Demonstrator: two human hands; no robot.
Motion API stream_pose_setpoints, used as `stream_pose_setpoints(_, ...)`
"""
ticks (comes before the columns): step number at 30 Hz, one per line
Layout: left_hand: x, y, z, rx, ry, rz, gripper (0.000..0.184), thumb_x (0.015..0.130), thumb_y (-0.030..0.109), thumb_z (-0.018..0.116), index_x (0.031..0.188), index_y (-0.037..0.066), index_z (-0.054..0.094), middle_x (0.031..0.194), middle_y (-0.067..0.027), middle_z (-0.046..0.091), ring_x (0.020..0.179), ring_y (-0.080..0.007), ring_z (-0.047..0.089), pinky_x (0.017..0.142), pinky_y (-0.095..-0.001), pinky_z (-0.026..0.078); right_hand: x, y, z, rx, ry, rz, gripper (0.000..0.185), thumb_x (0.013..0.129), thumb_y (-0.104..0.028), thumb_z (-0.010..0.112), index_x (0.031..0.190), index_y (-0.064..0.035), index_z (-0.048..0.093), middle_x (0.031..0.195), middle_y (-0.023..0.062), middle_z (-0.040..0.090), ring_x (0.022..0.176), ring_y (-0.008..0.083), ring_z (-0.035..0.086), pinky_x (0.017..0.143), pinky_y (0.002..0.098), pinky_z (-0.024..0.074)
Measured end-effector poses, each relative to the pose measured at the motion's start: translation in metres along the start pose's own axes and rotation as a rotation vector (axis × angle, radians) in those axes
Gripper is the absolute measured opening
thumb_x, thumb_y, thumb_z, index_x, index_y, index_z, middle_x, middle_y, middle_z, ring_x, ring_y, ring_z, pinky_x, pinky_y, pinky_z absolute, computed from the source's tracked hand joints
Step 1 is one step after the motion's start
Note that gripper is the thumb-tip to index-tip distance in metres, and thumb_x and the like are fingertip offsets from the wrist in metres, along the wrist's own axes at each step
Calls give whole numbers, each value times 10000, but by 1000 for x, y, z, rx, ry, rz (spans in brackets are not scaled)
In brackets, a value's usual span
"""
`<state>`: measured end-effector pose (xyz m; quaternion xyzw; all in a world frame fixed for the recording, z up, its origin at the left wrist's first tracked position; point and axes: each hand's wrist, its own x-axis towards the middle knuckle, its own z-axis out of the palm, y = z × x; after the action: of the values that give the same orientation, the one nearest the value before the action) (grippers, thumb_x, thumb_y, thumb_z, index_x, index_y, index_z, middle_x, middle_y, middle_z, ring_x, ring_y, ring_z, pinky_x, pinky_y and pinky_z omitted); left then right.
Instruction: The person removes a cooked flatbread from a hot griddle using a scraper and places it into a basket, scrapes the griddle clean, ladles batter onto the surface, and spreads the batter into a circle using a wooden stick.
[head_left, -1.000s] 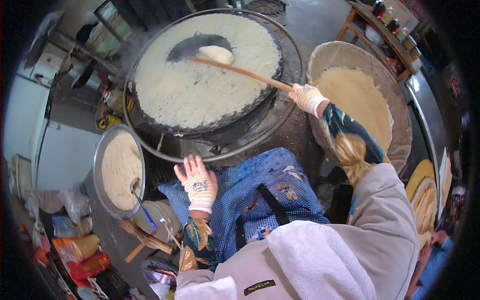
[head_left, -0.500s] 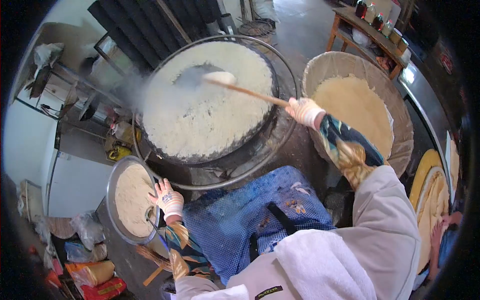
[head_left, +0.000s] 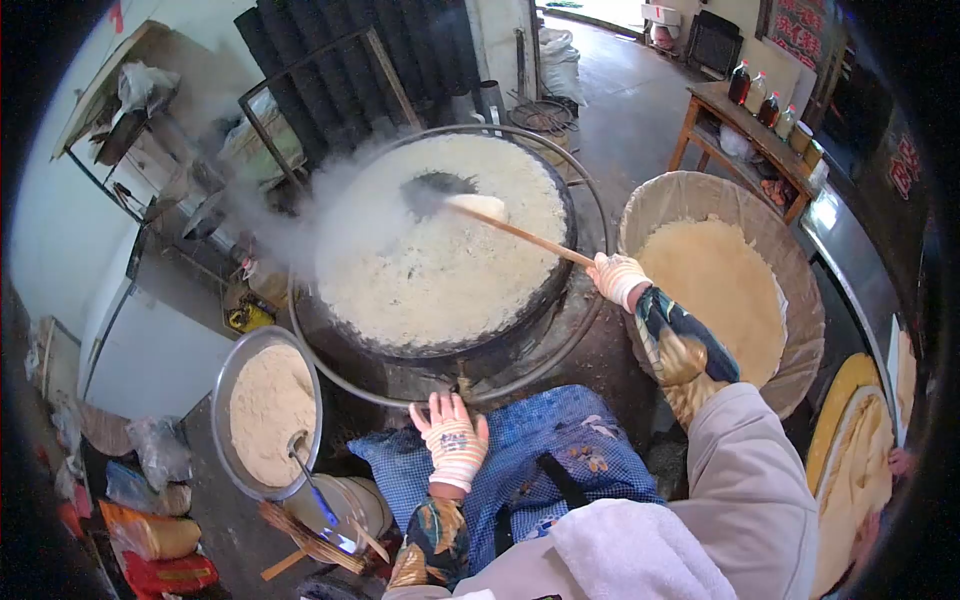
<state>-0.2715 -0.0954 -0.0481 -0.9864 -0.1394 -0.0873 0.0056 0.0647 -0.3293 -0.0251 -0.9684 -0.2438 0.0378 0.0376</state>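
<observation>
My right hand (head_left: pixel 618 279), in a striped glove, is closed around the wooden handle of a long tool (head_left: pixel 540 242). Its pale rounded head lies over the large round pan (head_left: pixel 430 350), which is spread with a whitish layer (head_left: pixel 440 285) giving off steam. A dark bare patch (head_left: pixel 435 192) shows near the head. My left hand (head_left: pixel 452 440), also gloved with fingertips bare, is open and spread above my blue checked apron (head_left: pixel 590 430), holding nothing. To its left, a metal bowl (head_left: pixel 221 425) contains pale powder; a blue-handled spoon (head_left: pixel 322 505) leans in it.
A metal ring (head_left: pixel 605 215) surrounds the pan. At right stands a cloth-lined basket (head_left: pixel 800 330) of tan powder. A wooden table (head_left: pixel 690 130) holds several bottles behind it. Bagged goods (head_left: pixel 160 530) lie at lower left, and a bucket (head_left: pixel 370 500) stands beside the bowl.
My left hand has moved right, away from the bowl's edge and spoon, to above the apron. My right hand still grips the handle. The view has tilted upward.
</observation>
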Motion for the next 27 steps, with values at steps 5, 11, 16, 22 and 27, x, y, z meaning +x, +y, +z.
stream_pose_setpoints(5, -9, -46, -4, 93, 24, -72, 519, 783, 310, 600, 1199, 2, 572, 1311, -178, 529, 1307, -351, 398, 1105, -673, 54, -26, -13, -8, 0, -63, -164, 373, 950, -395, 487, 955, -38, 594, 815, 209, 675, 829, 381, 660, 751, 477, 505)
stream_pose_setpoints(11, 2, -100, -5, 236, -19, -215, 474, 816, 283, 564, 1237, 67, 585, 1361, -105, 526, 1308, -327, 419, 1102, -670, 70, -9, 7, 5, 15, 22, -49, 382, 945, -408, 494, 961, -43, 607, 820, 203, 675, 823, 379, 661, 742, 476, 502)
stream_pose_setpoints(16, 22, -164, 14, 313, -134, -379, 542, 795, 278, 545, 1320, 145, 544, 1459, -45, 437, 1362, -282, 366, 1097, -675, 74, -25, 11, 0, -28, -99, -97, 381, 947, -413, 480, 970, -54, 606, 830, 204, 677, 815, 389, 660, 733, 478, 505)
stream_pose_setpoints(22, 40, -138, -18, 139, 194, -77, 409, 746, 244, 629, 1134, 126, 576, 1196, -62, 560, 1181, -292, 460, 1047, -616, 234, -18, -1, -14, 35, -44, -61, 366, 946, -393, 490, 982, -52, 616, 849, 178, 691, 831, 367, 669, 752, 469, 509)
stream_pose_setpoints(27, 16, 7, -13, -63, -48, 127, 468, 795, 332, 609, 1180, 67, 585, 1202, -108, 594, 1219, -293, 472, 1112, -593, 154, -8, 6, 6, 37, -5, 28, 358, 938, -383, 507, 966, -49, 633, 857, 181, 690, 847, 358, 672, 749, 467, 509)
